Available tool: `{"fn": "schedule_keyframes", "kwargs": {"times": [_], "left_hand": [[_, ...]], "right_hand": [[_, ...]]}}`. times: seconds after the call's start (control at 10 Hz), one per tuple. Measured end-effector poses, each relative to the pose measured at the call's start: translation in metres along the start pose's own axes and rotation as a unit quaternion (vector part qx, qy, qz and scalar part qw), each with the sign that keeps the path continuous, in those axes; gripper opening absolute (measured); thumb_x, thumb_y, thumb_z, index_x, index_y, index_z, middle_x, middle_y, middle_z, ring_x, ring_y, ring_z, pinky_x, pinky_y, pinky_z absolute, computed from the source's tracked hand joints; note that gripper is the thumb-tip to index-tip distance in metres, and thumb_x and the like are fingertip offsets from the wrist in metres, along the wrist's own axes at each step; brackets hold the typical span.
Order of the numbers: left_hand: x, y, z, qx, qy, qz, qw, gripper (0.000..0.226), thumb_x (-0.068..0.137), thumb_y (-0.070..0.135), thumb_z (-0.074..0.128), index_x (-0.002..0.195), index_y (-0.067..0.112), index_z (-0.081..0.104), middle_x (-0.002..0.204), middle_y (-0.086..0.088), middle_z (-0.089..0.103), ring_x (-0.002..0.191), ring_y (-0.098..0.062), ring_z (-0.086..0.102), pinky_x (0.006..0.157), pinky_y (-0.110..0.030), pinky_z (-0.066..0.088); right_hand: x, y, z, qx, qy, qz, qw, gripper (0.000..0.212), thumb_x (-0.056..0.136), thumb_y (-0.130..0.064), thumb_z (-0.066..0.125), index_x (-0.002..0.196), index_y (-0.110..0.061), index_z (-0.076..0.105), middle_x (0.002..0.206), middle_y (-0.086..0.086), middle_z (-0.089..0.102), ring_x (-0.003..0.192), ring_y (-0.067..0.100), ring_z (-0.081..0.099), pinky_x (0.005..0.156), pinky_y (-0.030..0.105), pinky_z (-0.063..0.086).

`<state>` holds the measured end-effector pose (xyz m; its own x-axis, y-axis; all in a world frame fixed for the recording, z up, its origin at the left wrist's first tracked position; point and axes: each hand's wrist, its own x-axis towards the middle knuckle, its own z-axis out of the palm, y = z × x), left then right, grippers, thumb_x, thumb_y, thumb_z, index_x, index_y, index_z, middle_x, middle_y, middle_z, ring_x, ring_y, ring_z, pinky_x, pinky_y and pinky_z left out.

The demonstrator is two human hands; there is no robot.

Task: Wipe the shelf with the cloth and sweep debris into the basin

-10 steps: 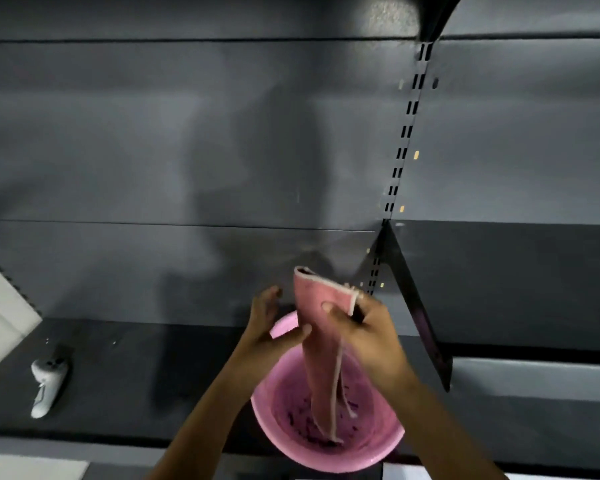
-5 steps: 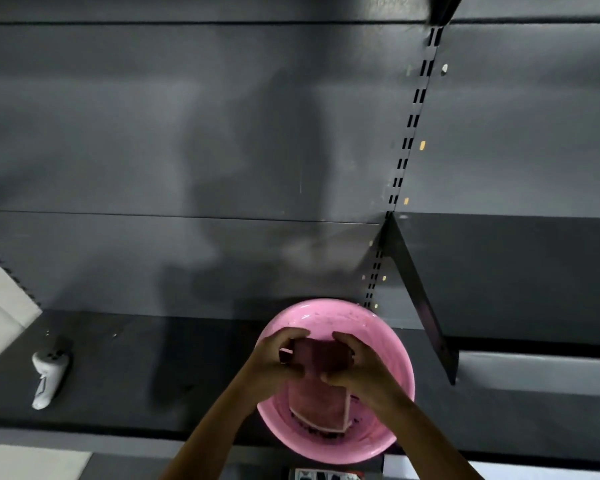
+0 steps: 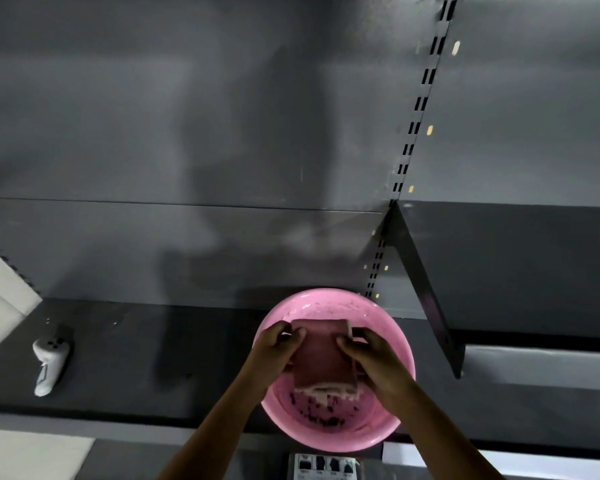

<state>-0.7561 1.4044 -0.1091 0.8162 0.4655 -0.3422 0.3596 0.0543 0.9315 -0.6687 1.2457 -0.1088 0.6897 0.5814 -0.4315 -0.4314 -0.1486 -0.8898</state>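
Note:
A round pink basin (image 3: 328, 301) sits on the dark grey shelf (image 3: 146, 358), right of the middle, its near side over the shelf's front edge. Dark crumbs of debris (image 3: 321, 412) lie on its bottom. A folded pink cloth (image 3: 321, 355) with a pale edge hangs inside the basin, above the debris. My left hand (image 3: 274, 348) grips the cloth's left side and my right hand (image 3: 374, 358) grips its right side, both over the basin.
A white handheld controller (image 3: 49, 362) lies on the shelf at the left. A dark shelf bracket (image 3: 426, 292) slants down just right of the basin, with another shelf (image 3: 534, 365) beyond it. A slotted upright (image 3: 416, 123) runs up the grey back panel.
The cloth hung long from my raised right hand a second ago. Both hands have since lowered it into the basin and hold it folded between them.

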Motion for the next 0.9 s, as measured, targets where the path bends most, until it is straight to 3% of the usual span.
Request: {"fn": "schedule_keyframes", "kwargs": {"times": [0.1,0.2,0.3,0.4,0.5,0.6,0.7,0.8,0.9], "left_hand": [[0.003,-0.013,0.003,-0.066,-0.023,-0.065,0.995,0.027,0.091,0.028,0.060,0.113,0.013,0.055,0.113,-0.016,0.062,0.098,-0.032,0.066,0.082,-0.045,0.057],[0.001,-0.026,0.004,-0.101,-0.140,-0.119,0.978,0.039,0.086,0.000,0.062,0.120,0.016,0.050,0.116,-0.022,0.060,0.093,-0.035,0.068,0.076,-0.041,0.058],[0.006,-0.036,0.010,-0.100,-0.130,-0.133,0.977,0.045,0.085,-0.011,0.055,0.122,0.014,0.050,0.111,-0.023,0.062,0.091,-0.037,0.068,0.075,-0.041,0.058],[0.015,-0.045,0.017,-0.077,-0.058,-0.161,0.982,0.043,0.086,-0.008,0.056,0.125,0.008,0.048,0.107,-0.018,0.062,0.087,-0.032,0.067,0.069,-0.040,0.058],[0.026,-0.043,0.019,-0.035,-0.031,-0.165,0.985,0.041,0.086,-0.007,0.058,0.124,0.006,0.048,0.109,-0.020,0.062,0.092,-0.034,0.065,0.080,-0.047,0.057],[0.034,-0.035,0.017,0.005,-0.018,-0.120,0.993,0.042,0.087,-0.005,0.058,0.126,0.008,0.048,0.105,-0.019,0.066,0.091,-0.033,0.068,0.083,-0.048,0.057],[0.040,-0.030,0.016,0.041,-0.006,-0.093,0.995,0.050,0.088,-0.001,0.059,0.134,0.011,0.042,0.104,-0.016,0.066,0.085,-0.028,0.069,0.079,-0.044,0.058],[0.034,-0.021,0.018,0.192,-0.015,-0.072,0.979,0.045,0.092,0.015,0.060,0.134,0.014,0.043,0.107,-0.010,0.064,0.075,-0.013,0.060,0.062,-0.017,0.051],[0.026,-0.028,0.018,0.236,-0.026,-0.053,0.970,0.038,0.091,0.014,0.062,0.126,0.017,0.048,0.089,-0.004,0.057,0.058,-0.005,0.047,0.045,-0.010,0.036]], "right_hand": [[0.000,0.014,-0.005,0.043,-0.044,0.044,0.997,0.041,0.075,0.003,0.065,0.114,0.003,0.054,0.103,0.017,0.067,0.089,0.033,0.069,0.070,0.038,0.060],[0.004,0.028,-0.011,0.082,0.053,0.041,0.994,0.032,0.081,0.012,0.054,0.111,0.002,0.055,0.095,0.017,0.066,0.079,0.031,0.067,0.057,0.032,0.059],[0.003,0.030,-0.013,0.068,0.052,0.057,0.995,0.031,0.081,0.012,0.053,0.105,-0.007,0.055,0.094,0.016,0.066,0.076,0.030,0.066,0.052,0.031,0.057],[0.005,0.038,-0.009,0.020,0.033,0.087,0.995,0.038,0.079,0.018,0.048,0.087,-0.017,0.059,0.073,0.007,0.070,0.065,0.023,0.067,0.052,0.031,0.056],[0.016,0.038,0.003,-0.001,0.089,0.070,0.994,0.029,0.083,0.009,0.052,0.101,-0.012,0.063,0.081,0.011,0.073,0.071,0.030,0.070,0.062,0.039,0.061],[0.031,0.034,0.009,-0.037,0.118,0.008,0.992,0.027,0.081,0.001,0.062,0.107,-0.004,0.065,0.093,0.018,0.073,0.085,0.036,0.070,0.081,0.051,0.057],[0.041,0.029,0.008,-0.081,0.129,-0.010,0.988,0.031,0.081,0.002,0.062,0.111,-0.007,0.060,0.092,0.007,0.070,0.086,0.030,0.070,0.078,0.044,0.058],[0.051,0.039,0.000,-0.232,0.134,0.026,0.963,0.035,0.085,-0.016,0.062,0.118,-0.012,0.055,0.095,-0.001,0.067,0.088,0.019,0.066,0.076,0.031,0.057],[0.051,0.058,-0.010,-0.313,0.126,0.042,0.940,0.041,0.085,-0.017,0.055,0.126,-0.009,0.050,0.100,0.001,0.064,0.092,0.017,0.062,0.083,0.032,0.057]]}}
